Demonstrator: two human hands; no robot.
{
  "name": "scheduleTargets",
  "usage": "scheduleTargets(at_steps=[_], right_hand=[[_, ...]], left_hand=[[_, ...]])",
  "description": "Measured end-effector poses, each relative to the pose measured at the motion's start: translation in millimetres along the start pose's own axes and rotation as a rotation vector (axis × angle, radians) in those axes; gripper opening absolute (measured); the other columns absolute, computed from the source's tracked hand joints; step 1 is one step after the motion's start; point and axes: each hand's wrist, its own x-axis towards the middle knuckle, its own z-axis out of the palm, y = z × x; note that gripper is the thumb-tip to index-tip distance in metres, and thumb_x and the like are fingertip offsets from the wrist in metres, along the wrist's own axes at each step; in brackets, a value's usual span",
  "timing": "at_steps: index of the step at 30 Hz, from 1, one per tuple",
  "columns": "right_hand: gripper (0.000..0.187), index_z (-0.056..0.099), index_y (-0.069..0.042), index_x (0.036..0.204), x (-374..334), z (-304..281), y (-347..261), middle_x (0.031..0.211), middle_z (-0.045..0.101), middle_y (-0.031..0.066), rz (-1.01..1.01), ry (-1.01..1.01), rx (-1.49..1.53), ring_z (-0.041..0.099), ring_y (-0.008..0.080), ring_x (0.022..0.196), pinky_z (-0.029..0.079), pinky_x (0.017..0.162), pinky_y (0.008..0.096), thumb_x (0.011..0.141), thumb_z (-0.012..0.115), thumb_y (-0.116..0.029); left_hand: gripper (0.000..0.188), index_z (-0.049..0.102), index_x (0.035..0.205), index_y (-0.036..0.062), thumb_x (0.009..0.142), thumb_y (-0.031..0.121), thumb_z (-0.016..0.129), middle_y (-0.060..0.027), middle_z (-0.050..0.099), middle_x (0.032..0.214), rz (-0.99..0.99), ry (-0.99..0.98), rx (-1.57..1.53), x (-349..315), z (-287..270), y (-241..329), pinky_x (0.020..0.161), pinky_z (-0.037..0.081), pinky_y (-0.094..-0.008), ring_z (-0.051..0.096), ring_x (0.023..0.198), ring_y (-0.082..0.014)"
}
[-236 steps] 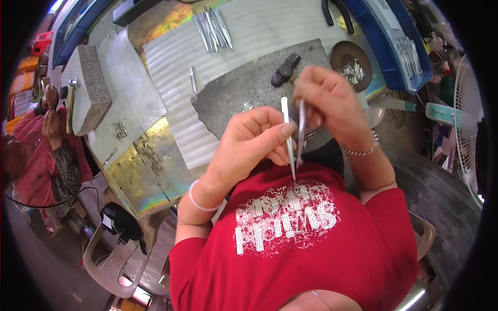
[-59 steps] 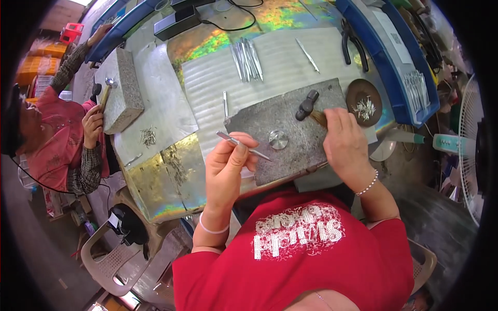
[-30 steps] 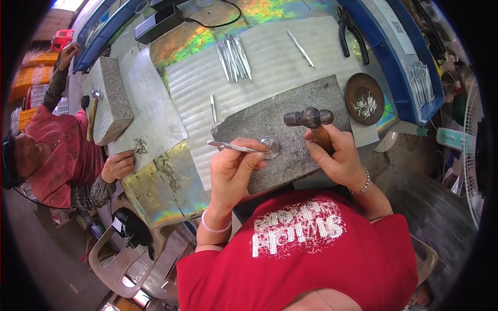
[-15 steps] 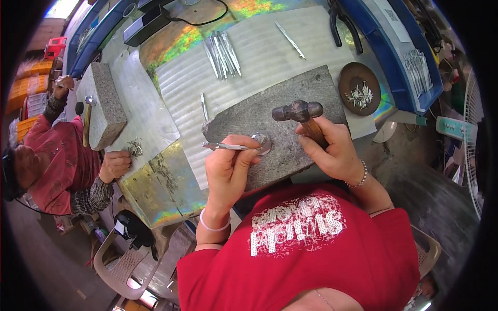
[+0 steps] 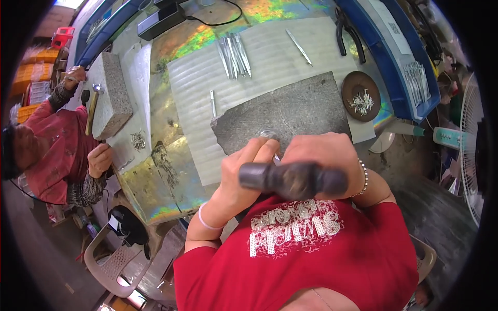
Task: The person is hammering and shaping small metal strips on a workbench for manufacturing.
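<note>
My right hand (image 5: 324, 155) is wrapped round the handle of a ball-peen hammer (image 5: 293, 180). The dark steel head is raised close to my chest and covers part of both hands. My left hand (image 5: 241, 168) is closed in a pinch at the near edge of a grey stone slab (image 5: 290, 106). Between its fingers a slim silver piece, apparently tweezers (image 5: 278, 155), shows only in part. Just past those fingertips a small round metal piece (image 5: 268, 133) sits on the slab, partly hidden.
Several slim silver tweezers (image 5: 233, 55) lie on a white foam sheet (image 5: 192, 103), with single ones apart. A brown dish (image 5: 361, 83) holds small metal bits. Black-handled pliers (image 5: 348, 36) lie by a blue bin (image 5: 423, 106). At left, another person works beside a stone block (image 5: 111, 98).
The hammer has risen from above the slab toward my chest. My left hand has shifted right and nearer me, turning the silver piece mostly out of sight. The co-worker's near hand has lifted from the metal bits.
</note>
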Motion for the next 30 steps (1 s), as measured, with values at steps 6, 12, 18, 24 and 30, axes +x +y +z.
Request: scheduleTargets(at_steps=[6, 12, 18, 24, 30], right_hand=[[0.027, 0.055, -0.003, 0.1, 6.3, 3.7, -19.9, 0.076, 0.058, 0.0084, 0.004, -0.026, -0.211, 0.061, 0.0231, 0.064, 0.048, 0.056, 0.0313, 0.077, 0.068, -0.003], [0.042, 0.042, 0.003, 0.118, -24.2, -11.6, -47.2, 0.092, 0.06, 0.0152, 0.195, 0.026, -0.178, 0.063, 0.0199, 0.079, 0.049, 0.068, 0.0276, 0.08, 0.059, 0.007], [0.051, 0.046, 0.002, 0.122, -23.3, -23.9, -63.6, 0.096, 0.062, 0.0173, 0.079, -0.076, -0.342, 0.063, 0.0274, 0.077, 0.051, 0.066, 0.0329, 0.074, 0.063, 0.009], [0.058, 0.047, 0.002, 0.123, -20.8, -24.9, -60.0, 0.088, 0.06, 0.0156, 0.079, -0.128, -0.404, 0.062, 0.0286, 0.071, 0.051, 0.059, 0.0331, 0.069, 0.065, 0.009], [0.058, 0.047, 0.002, 0.124, -24.7, -25.9, -59.1, 0.085, 0.06, 0.015, 0.057, -0.121, -0.403, 0.062, 0.027, 0.068, 0.05, 0.056, 0.0317, 0.069, 0.065, 0.009]], left_hand=[[0.027, 0.057, 0.092, 0.0077, 0.066, 0.002, 0.063, -0.0077, 0.057, 0.081, 0.071, -0.029, -0.037, -7.8, 0.7, -13.9, 0.051, 0.049, -0.0324, 0.06, 0.062, -0.0254], [0.02, 0.056, 0.084, 0.0064, 0.067, -0.001, 0.063, -0.0064, 0.053, 0.073, 0.12, 0.084, -0.026, -3.8, -0.1, -14.5, 0.046, 0.044, -0.0327, 0.058, 0.058, -0.0227], [0.018, 0.056, 0.085, 0.0068, 0.07, 0.001, 0.065, -0.0058, 0.053, 0.074, 0.129, 0.067, -0.053, -0.6, -1.5, -17.6, 0.046, 0.044, -0.0324, 0.059, 0.059, -0.0222], [0.019, 0.057, 0.083, 0.0069, 0.068, -0.002, 0.064, -0.0051, 0.053, 0.072, 0.117, 0.078, -0.074, 1.3, 2.4, -18.4, 0.045, 0.044, -0.0316, 0.058, 0.057, -0.0212], [0.022, 0.057, 0.083, 0.0068, 0.064, -0.004, 0.061, -0.0048, 0.053, 0.072, 0.127, 0.063, -0.074, 1.5, 3.2, -18.3, 0.045, 0.044, -0.0311, 0.057, 0.056, -0.0204]])
